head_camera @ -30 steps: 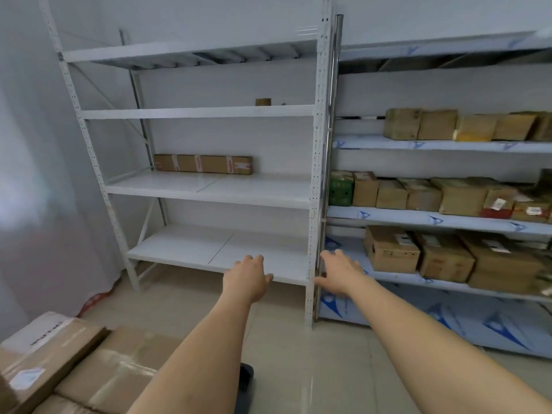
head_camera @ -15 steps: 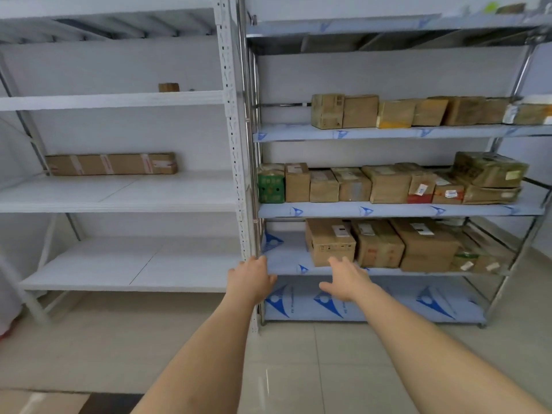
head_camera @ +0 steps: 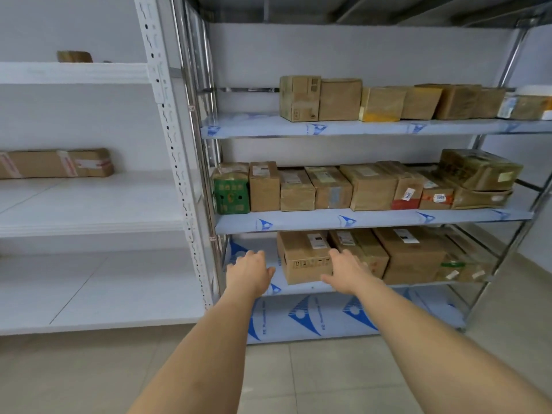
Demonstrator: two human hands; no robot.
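a: going left first. what's sitting on the white rack (head_camera: 167, 121)?
b: a long taped carton (head_camera: 56, 163) is lying on the middle board and a small box (head_camera: 74, 56) is sitting one level up. the hands aren't going for either.
a: left hand (head_camera: 249, 274)?
b: it's reaching forward with fingers loosely spread, gripping nothing. it's hovering in front of the low steel shelf (head_camera: 298, 289), just left of the cardboard box (head_camera: 304, 258).
a: where's that box sitting?
b: on that shelf, first in its row, label facing up. the hands are flanking it, so i'm reading this as lining up for a two-sided grab.
a: right hand (head_camera: 346, 274)?
b: fingers are spread too, holding nothing. it's overlapping the box's right front corner, and i can't tell if it's touching.
a: surface, room?
b: blue-printed film (head_camera: 304, 316) is covering the steel shelves, more cartons (head_camera: 412, 255) are crowding the rows to the right, and pale floor tiles (head_camera: 313, 377) are running underneath. a white wall (head_camera: 358, 55) is standing behind.
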